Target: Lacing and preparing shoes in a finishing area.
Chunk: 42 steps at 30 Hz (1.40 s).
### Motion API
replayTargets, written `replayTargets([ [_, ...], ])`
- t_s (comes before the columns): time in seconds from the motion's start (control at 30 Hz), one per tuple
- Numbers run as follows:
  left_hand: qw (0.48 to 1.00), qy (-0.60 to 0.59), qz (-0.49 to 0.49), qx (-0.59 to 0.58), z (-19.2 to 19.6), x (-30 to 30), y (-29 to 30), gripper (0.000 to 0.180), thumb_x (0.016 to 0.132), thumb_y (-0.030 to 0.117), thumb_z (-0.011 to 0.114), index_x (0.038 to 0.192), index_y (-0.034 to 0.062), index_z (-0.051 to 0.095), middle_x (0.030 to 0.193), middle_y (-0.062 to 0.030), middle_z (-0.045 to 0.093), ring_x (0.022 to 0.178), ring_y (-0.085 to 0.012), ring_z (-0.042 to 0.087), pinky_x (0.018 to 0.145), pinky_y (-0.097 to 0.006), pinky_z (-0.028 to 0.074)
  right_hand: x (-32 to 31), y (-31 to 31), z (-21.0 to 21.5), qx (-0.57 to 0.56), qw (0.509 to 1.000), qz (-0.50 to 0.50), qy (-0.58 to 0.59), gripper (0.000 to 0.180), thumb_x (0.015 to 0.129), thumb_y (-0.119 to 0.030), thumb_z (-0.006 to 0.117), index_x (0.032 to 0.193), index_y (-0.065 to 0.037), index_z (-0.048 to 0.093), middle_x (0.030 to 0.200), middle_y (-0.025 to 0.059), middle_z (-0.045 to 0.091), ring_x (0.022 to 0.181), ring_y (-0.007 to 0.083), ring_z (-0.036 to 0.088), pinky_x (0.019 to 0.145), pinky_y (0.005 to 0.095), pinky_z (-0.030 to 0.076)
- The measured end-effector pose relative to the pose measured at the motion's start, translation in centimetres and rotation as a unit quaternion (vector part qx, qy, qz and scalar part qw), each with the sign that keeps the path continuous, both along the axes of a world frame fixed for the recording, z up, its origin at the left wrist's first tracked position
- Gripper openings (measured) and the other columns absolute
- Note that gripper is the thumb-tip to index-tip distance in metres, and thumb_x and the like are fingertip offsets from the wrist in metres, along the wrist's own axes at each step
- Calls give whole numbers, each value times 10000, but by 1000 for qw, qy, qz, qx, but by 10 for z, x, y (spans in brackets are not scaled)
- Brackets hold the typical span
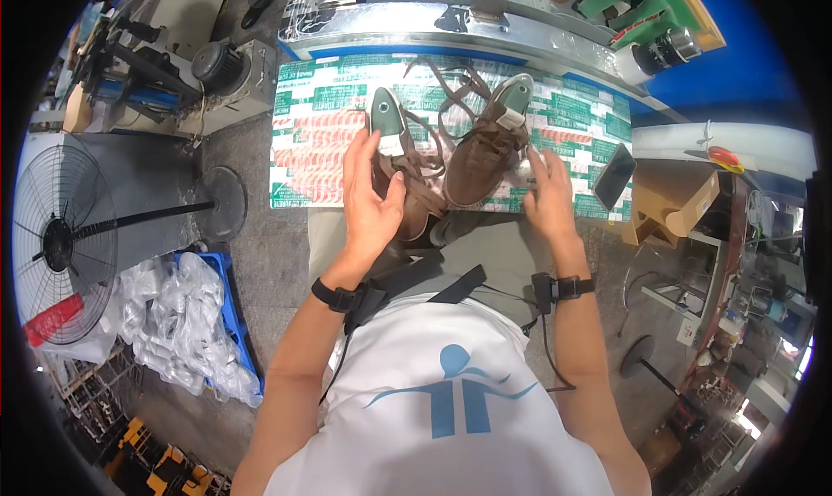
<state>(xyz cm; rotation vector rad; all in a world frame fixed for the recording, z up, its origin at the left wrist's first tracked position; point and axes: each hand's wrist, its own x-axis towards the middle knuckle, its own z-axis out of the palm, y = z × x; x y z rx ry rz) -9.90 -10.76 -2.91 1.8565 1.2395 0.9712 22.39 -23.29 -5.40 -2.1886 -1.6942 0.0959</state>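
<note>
Two brown lace-up shoes lie side by side with their toes toward me: a left shoe [418, 212] and a right shoe [477, 168]. Inside each heel shows a green insole, with a white tag by it. Long brown laces [444, 97] trail loosely between and beyond them. Along the outer side of the left shoe rests my left hand [373, 197], fingers stretched out and thumb apart over the shoe's edge; whether it presses on the shoe I cannot tell. My right hand [549, 197] hovers open beside the right shoe, fingers slightly bent, nothing in it.
Green-and-white printed tape covers the worktop [299, 180]. A dark phone [614, 177] lies at its right edge, near an open cardboard box [667, 201]. Behind runs a metal-edged machine [416, 18]. At left stand a fan [59, 243] and a blue crate [234, 323] of plastic-wrapped items.
</note>
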Motion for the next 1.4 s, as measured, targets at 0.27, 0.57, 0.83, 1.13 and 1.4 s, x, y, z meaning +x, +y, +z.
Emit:
replayTargets([
  [0.27,989,112,86,-33,14,3,4,469,945,378,877,1048,-10,636,979,-153,678,862,-326,678,789,-468,551,5,-5,1,-121,986,-94,69,519,774,-131,849,1258,-84,668,1178,211,731,1131,419,699,1026,509,544],
  [0.57,976,156,42,-145,10,-19,10,240,961,219,790,986,20,658,865,-150,736,766,-349,702,721,-477,542,-40,-32,49,132,833,-80,531,336,855,38,592,1171,-73,610,1106,45,652,1013,143,658,879,297,552],
  [0.83,858,-222,-58,-459,45,-38,14,109,1061,175,671,1119,84,686,979,-27,752,893,-102,707,826,-266,612,-120,-6,67,-35,741,19,671,176,997,-129,732,1134,-58,648,958,-10,673,871,73,648,819,246,526],
  [1.13,839,-274,-67,-466,43,-28,17,151,1104,201,641,1147,58,666,932,-6,697,869,-103,686,895,-318,621,-148,61,35,-10,951,132,280,663,894,-268,910,1418,34,639,1267,225,705,1144,392,705,1018,437,555],
  [1.4,830,-298,-80,-464,59,-48,25,244,1150,185,571,1230,-24,669,855,18,610,778,-80,633,881,-318,638,-159,56,14,-49,923,71,376,229,848,-107,837,1012,-17,707,872,120,783,785,305,771,738,389,591],
])
